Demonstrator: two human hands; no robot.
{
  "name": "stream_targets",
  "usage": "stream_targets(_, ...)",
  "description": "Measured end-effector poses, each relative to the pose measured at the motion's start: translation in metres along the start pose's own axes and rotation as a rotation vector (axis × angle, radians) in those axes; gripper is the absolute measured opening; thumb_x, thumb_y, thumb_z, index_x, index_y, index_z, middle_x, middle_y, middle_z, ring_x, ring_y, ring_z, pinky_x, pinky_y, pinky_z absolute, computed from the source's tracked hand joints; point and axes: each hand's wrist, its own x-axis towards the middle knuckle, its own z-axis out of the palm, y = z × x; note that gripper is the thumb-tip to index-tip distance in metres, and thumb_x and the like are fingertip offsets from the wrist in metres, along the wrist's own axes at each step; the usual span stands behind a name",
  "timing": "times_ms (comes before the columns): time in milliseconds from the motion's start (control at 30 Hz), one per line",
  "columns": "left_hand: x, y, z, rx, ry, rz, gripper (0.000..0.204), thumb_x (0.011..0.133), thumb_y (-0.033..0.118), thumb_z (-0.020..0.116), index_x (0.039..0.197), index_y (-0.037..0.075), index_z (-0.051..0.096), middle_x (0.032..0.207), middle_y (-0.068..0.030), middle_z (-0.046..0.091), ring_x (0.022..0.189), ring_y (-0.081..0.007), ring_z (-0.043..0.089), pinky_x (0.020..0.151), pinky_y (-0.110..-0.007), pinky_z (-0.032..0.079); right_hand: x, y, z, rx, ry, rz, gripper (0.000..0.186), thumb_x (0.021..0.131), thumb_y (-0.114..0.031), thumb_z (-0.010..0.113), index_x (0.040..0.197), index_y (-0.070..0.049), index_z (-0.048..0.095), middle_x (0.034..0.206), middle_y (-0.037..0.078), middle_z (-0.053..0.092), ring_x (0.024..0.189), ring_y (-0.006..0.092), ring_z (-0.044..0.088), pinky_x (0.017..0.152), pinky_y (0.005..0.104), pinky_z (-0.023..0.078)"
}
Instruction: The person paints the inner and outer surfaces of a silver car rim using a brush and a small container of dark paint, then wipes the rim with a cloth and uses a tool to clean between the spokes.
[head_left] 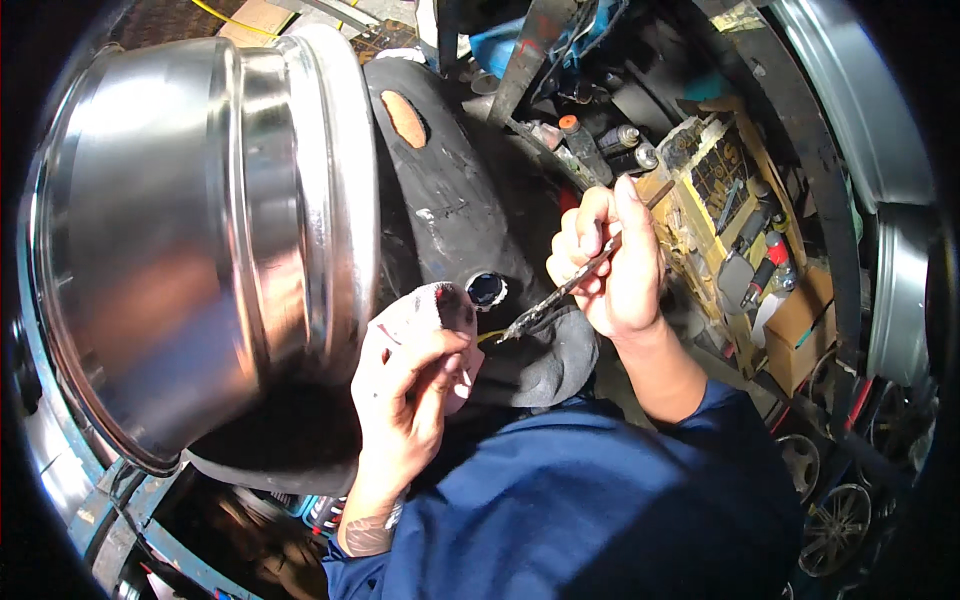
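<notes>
My right hand (620, 260) is closed round a thin stick-like tool (548, 302), smeared dark and whitish toward its lower end. Its tip points down and left, close to my left hand (405, 385). That hand grips a pale, crumpled rag (440, 305) with dark stains. Just beyond the rag lies a small round cup (486, 290) with something dark inside and a pale rim. A large shiny metal wheel rim (180, 230) stands on its side to the left of my hands. Whether the tool touches the rag I cannot tell.
My dark trouser leg (455, 215), with a hole in it, stretches beside the rim. On the right, bottles (585, 148), spray cans and hand tools crowd a shelf near a cardboard box (800, 330). More wheels (835, 528) are at the lower right.
</notes>
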Motion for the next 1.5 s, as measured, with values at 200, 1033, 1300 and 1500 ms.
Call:
stream_targets(200, 0.011, 0.014, -0.003, 0.095, 0.034, 0.144, 0.023, 0.073, 0.004, 0.076, 0.095, 0.01, 0.072, 0.1, -0.0105, 0.065, 0.096, -0.023, 0.061, 0.084, -0.033, 0.048, 0.0, 0.002, 0.01, -0.063, 0.0, 0.085, 0.053, 0.102, -0.047, 0.027, 0.066, -0.011, 0.041, 0.05, -0.003, 0.031, 0.038, 0.006, 0.024, 0.038, 0.0231, 0.023)
stream_targets(1033, 0.014, 0.012, -0.01, 0.104, -0.003, 0.239, 0.034, 0.066, 0.003, 0.077, 0.097, 0.018, 0.074, 0.106, -0.011, 0.064, 0.094, -0.0232, 0.064, 0.08, -0.032, 0.051, 0.0, 0.006, 0.016, -0.172, 0.009, 0.173, 0.054, 0.102, -0.047, 0.028, 0.065, -0.01, 0.041, 0.05, -0.003, 0.031, 0.038, 0.0051, 0.023, 0.037, 0.0216, 0.023)
stream_targets(1300, 0.015, 0.009, -0.012, 0.136, -0.039, 0.276, 0.029, 0.066, 0.004, 0.076, 0.093, 0.015, 0.073, 0.105, -0.0122, 0.064, 0.095, -0.0262, 0.064, 0.081, -0.033, 0.051, -0.001, 0.009, 0.017, -0.167, 0.0, 0.194, 0.054, 0.102, -0.046, 0.028, 0.065, -0.01, 0.041, 0.05, -0.003, 0.031, 0.038, 0.0053, 0.023, 0.037, 0.0219, 0.023)
stream_targets(1500, 0.017, 0.007, -0.015, 0.215, -0.048, 0.33, 0.027, 0.064, 0.006, 0.077, 0.09, 0.013, 0.072, 0.101, -0.0132, 0.065, 0.096, -0.0287, 0.064, 0.081, -0.035, 0.052, -0.002, 0.013, 0.015, -0.128, -0.072, 0.231, 0.053, 0.102, -0.046, 0.028, 0.065, -0.01, 0.039, 0.051, -0.002, 0.031, 0.037, 0.0062, 0.023, 0.036, 0.0224, 0.022)
